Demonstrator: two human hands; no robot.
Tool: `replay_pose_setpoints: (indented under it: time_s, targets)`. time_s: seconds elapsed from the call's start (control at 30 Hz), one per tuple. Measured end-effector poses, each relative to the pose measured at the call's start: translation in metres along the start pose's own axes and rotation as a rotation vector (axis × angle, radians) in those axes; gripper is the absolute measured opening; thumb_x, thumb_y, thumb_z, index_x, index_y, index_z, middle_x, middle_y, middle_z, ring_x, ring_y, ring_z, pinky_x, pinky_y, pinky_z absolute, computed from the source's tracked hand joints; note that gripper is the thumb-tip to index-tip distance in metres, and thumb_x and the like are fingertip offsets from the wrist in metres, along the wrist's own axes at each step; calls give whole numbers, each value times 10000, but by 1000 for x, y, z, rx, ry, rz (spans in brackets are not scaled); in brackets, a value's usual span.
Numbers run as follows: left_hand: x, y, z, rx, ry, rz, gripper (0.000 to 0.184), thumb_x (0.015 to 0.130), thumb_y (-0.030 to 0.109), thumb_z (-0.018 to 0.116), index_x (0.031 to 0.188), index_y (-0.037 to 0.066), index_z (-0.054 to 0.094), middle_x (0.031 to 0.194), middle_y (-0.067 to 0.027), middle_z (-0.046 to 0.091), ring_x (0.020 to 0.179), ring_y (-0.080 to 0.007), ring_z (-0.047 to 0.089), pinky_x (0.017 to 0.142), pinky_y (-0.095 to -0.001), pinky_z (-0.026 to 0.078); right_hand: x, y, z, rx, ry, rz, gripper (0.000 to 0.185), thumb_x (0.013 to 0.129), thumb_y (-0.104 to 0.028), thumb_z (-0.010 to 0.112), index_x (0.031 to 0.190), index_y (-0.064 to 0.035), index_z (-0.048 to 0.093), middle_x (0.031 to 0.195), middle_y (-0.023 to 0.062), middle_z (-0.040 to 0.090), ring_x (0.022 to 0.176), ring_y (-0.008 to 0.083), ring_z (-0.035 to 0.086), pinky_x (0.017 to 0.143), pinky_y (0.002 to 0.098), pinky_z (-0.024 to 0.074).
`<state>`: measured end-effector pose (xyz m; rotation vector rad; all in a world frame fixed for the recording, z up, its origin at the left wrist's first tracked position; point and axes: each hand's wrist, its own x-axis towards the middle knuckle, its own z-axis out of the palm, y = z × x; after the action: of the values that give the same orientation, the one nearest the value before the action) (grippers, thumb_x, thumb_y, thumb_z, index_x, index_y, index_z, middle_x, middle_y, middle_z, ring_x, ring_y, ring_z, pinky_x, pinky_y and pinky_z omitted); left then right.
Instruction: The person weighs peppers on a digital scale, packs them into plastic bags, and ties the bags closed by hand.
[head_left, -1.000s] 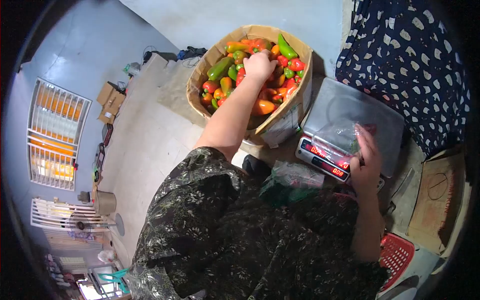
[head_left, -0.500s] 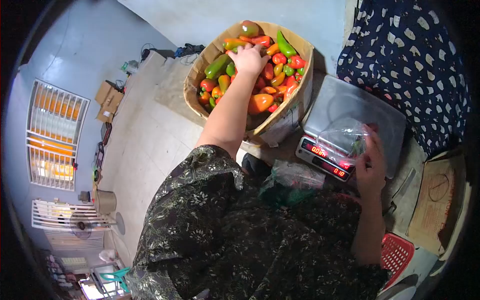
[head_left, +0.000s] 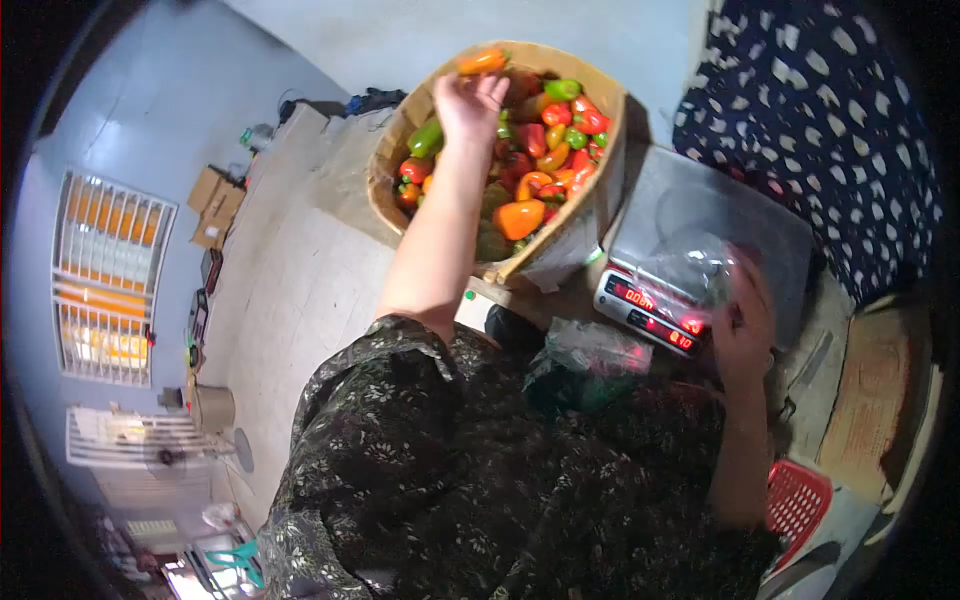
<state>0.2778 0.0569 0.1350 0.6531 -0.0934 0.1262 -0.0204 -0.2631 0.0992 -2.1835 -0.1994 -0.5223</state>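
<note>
My left hand (head_left: 470,108) is raised over a deep basket (head_left: 388,208) of red, orange and green peppers. At its curled fingertips is an orange pepper (head_left: 483,62), level with the basket's far rim. A large orange pepper (head_left: 519,219) lies nearer the front of the heap. My right hand (head_left: 742,325) pinches the edge of a clear plastic bag (head_left: 683,268), which rests on a digital scale (head_left: 668,200). Something dark inside the bag is hard to make out. The scale's red digits are lit, partly covered by the bag.
Crumpled plastic bags (head_left: 590,355) lie against my body, in front of the scale. To the right are a knife (head_left: 812,360), a red perforated basket (head_left: 798,505) and a cardboard box (head_left: 868,400). Dark patterned cloth (head_left: 800,130) hangs beside the scale.
My left hand has drawn back and up from the peppers, with an orange one now at its fingertips. Several peppers have shifted in the basket. My right hand stays at the bag.
</note>
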Motion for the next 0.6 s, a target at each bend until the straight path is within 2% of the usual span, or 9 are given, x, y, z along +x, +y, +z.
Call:
replay_pose_setpoints:
  time_s: [0.07, 0.13, 0.2, 0.27, 0.3, 0.33, 0.4, 0.43, 0.6]
  targets:
    - [3, 2, -4, -71, -94, -60, 336, 865, 272, 502, 1068, 5, 508, 1045, -162, 562, 973, -304, 555, 854, -458, 476, 2, -6, 1, -18, -7, -10, 574, 710, 64, 460, 1277, -19, 493, 1326, 144, 484, 1204, 310, 490, 968, 359, 428]
    - [-14, 4, 21, -137, 230, -316, 299, 894, 337, 482, 1012, 65, 511, 952, -110, 565, 840, -236, 586, 724, -347, 511, -1, -6, 13, -86, -16, -93, 570, 706, 52, 474, 1272, -15, 487, 1314, 156, 478, 1150, 325, 519, 901, 370, 474]
    - [-33, 0, 14, -284, -409, -776, 321, 881, 361, 529, 1001, 64, 509, 875, -94, 556, 713, -157, 561, 607, -232, 478, 2, -23, 13, 96, -110, 32, 548, 705, 41, 501, 1251, -9, 499, 1308, 162, 475, 1097, 334, 544, 877, 365, 484]
    - [-106, -8, 66, 100, -470, -635, 312, 874, 322, 542, 1048, 64, 512, 824, -58, 553, 619, -79, 502, 513, -195, 409, -1, -17, 21, 127, -25, 3, 545, 705, 30, 526, 1248, -14, 503, 1307, 137, 480, 1024, 315, 586, 846, 364, 500]
    - [-157, -13, 99, 411, -379, -556, 292, 876, 278, 536, 1078, 67, 511, 819, -49, 557, 615, -69, 494, 498, -198, 396, -3, -17, 25, 102, 35, 12, 602, 693, 83, 500, 1278, -56, 499, 1308, 115, 491, 851, 259, 640, 697, 320, 518]
    - [-194, -18, 121, 716, -286, -460, 282, 878, 234, 530, 1107, 70, 510, 814, -39, 561, 612, -59, 487, 483, -200, 383, -4, -15, 26, 73, 61, 12, 614, 692, 82, 506, 1289, -63, 486, 1315, 110, 484, 866, 263, 639, 705, 323, 525]
    - [-202, -24, 108, 999, -854, -777, 299, 881, 159, 509, 1167, 74, 500, 851, -23, 570, 662, -61, 508, 537, -196, 398, -4, -13, 26, 16, 111, 5, 640, 692, 78, 516, 1311, -75, 460, 1328, 100, 469, 897, 270, 637, 719, 329, 539]
    - [-211, -34, 106, 1069, -879, -791, 307, 884, 139, 503, 1183, 69, 494, 857, -20, 572, 685, -62, 510, 570, -197, 405, -4, -15, 24, 13, 50, 66, 657, 703, 61, 536, 1333, -91, 429, 1354, 80, 441, 960, 271, 624, 752, 359, 548]
    - [-223, -92, 82, 1270, -979, -674, 375, 909, 152, 496, 1253, 5, 479, 972, -55, 611, 851, -123, 557, 748, -271, 469, -10, -18, 36, 66, 88, -65, 524, 761, -2, 536, 1280, -64, 492, 1338, 79, 469, 919, 294, 631, 772, 374, 527]
